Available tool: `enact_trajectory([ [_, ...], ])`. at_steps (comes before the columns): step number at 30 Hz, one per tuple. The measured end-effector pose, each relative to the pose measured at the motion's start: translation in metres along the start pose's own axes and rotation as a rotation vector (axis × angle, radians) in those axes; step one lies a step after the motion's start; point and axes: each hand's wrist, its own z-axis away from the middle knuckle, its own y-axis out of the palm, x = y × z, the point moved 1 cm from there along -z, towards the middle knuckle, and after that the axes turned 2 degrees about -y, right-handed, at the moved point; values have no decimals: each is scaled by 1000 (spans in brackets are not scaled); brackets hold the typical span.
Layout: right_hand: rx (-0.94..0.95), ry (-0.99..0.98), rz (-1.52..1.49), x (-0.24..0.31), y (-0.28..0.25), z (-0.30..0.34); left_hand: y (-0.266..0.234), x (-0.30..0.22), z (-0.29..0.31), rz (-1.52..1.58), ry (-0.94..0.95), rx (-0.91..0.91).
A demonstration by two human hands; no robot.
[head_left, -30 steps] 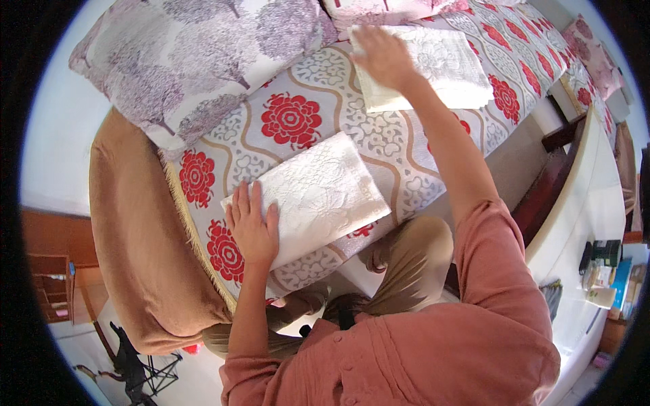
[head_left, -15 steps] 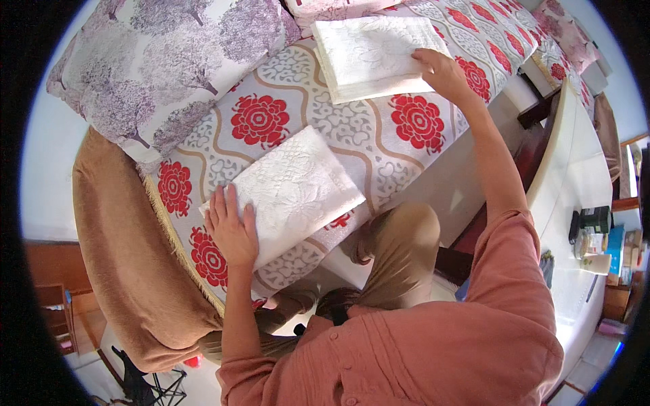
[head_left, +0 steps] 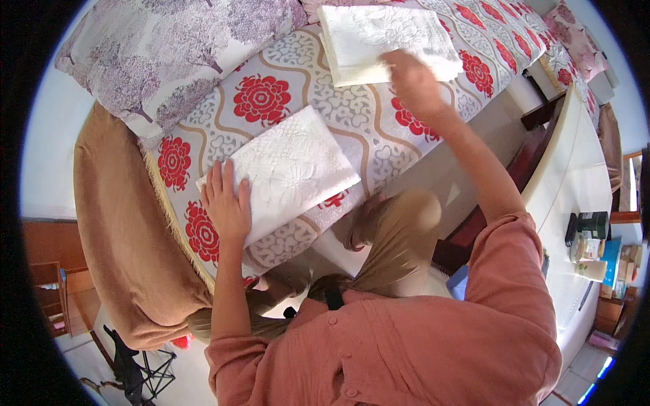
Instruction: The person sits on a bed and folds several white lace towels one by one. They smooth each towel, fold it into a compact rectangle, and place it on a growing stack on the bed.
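Observation:
Two folded white cloths with raised floral patterns lie on a sofa cover printed with red flowers. On the left corner of the nearer folded cloth (head_left: 291, 169) rests my left hand (head_left: 227, 201), flat, fingers stretched out and slightly spread. My right hand (head_left: 414, 82) is at the front edge of the farther folded cloth (head_left: 389, 37). Motion blurs its fingers, so I cannot tell whether they touch the cloth or hang just above it. The farther one looks thicker, with layered edges showing on its left side.
The patterned sofa cover (head_left: 352, 145) spreads beneath both cloths. A pillow with purple trees (head_left: 183, 61) leans at the back left, beside a brown armrest (head_left: 122, 237). At the right a pale table (head_left: 575, 176) carries a dark green container (head_left: 593, 224) and other small items.
My right hand has moved left and slightly nearer along the farther cloth, away from its right part. My left hand stays on the nearer cloth. The whole view has shifted slightly.

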Motion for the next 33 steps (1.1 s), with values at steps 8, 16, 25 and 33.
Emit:
enact_trajectory([
  [8, 575, 725, -990, 120, 59, 50, -10, 50, 48, 888, -635, -143],
  [16, 698, 948, -1617, 137, 46, 36, -54, 39, 41, 1395, -958, 345],
  [25, 152, 477, -985, 16, -78, -87, -128, -80, -142, 1523, -437, 176],
  [33, -185, 669, -903, -92, -141, -98, -67, -195, -277, 1532, -161, 225],
])
